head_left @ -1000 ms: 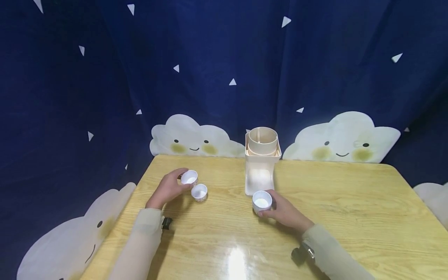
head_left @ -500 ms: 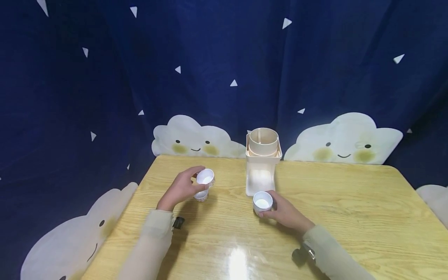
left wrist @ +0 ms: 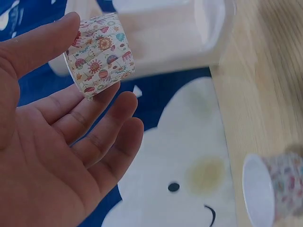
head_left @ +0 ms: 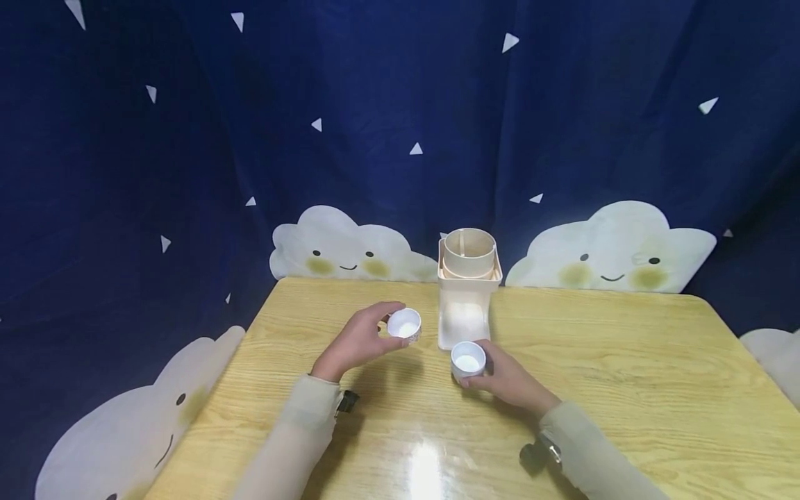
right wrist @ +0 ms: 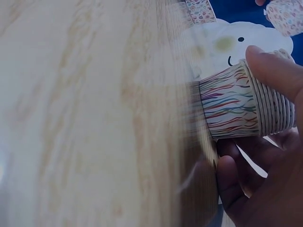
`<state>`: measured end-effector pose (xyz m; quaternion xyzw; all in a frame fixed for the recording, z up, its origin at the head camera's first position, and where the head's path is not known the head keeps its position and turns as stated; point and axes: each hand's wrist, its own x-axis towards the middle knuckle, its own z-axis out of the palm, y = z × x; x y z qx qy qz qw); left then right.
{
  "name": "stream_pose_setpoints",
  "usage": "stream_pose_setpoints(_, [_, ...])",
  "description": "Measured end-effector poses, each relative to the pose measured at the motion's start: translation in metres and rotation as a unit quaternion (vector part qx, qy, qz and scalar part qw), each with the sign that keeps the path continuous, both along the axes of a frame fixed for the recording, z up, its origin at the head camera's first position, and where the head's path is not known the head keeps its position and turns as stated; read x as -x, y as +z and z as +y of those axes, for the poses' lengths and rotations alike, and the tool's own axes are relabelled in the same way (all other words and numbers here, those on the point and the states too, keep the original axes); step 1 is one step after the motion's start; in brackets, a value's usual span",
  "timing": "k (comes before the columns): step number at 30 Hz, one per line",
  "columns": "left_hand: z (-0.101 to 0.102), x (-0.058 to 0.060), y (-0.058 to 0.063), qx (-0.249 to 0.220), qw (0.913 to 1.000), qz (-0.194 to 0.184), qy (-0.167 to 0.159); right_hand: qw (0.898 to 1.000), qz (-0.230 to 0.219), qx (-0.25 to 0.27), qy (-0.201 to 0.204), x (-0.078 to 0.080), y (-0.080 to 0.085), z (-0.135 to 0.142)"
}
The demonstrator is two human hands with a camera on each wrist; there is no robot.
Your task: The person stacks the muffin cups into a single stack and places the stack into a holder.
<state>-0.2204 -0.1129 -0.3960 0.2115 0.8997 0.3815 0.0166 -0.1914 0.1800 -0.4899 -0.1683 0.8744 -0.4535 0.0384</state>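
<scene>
My left hand (head_left: 359,342) pinches a paper cup with a floral print (left wrist: 102,54) between thumb and fingers. It holds this cup above the table, mouth up, left of the cream-coloured holder. A second floral paper cup (left wrist: 284,189) stands on the table; in the head view my left hand hides it. With thumb and fingers, my right hand (head_left: 514,378) grips a stack of nested paper cups (right wrist: 236,101) printed with coloured wavy lines. The stack is upright, its base at the tabletop, just in front of the holder.
At the back middle of the wooden table (head_left: 625,389) stands the cream holder (head_left: 465,305), with a round open tube (head_left: 470,253) on top and a tray-like base. A dark blue curtain (head_left: 375,83) with white cloud shapes (head_left: 612,246) hangs behind the table.
My left hand has lifted its floral cup and carried it right, past the second floral cup, toward the holder. My right hand and the cup stack have stayed in place.
</scene>
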Motion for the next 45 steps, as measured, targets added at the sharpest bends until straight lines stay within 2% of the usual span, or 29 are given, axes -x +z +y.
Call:
stream_pose_setpoints(8, [0.022,0.002,0.002,0.005,0.9986,0.016,-0.05,1.0,-0.019,-0.001,-0.009,0.003,-0.005,0.003])
stream_pose_setpoints(15, [0.036,0.001,0.001,0.004,0.9978,0.001,-0.067,1.0,-0.023,0.011,-0.003,0.002,-0.005,0.002])
stream_pose_setpoints(24, [0.053,-0.003,-0.006,0.023,0.9947,0.027,-0.096,1.0,-0.023,0.002,0.0,0.003,-0.002,0.002])
stream_pose_setpoints(35, [0.074,-0.005,-0.018,0.04,0.9931,0.039,-0.103,1.0,-0.01,0.002,0.002,0.002,-0.003,0.001])
stream_pose_setpoints(45, [0.086,-0.007,-0.021,0.063,0.9927,0.035,-0.097,1.0,-0.012,0.007,0.006,0.002,-0.002,0.001])
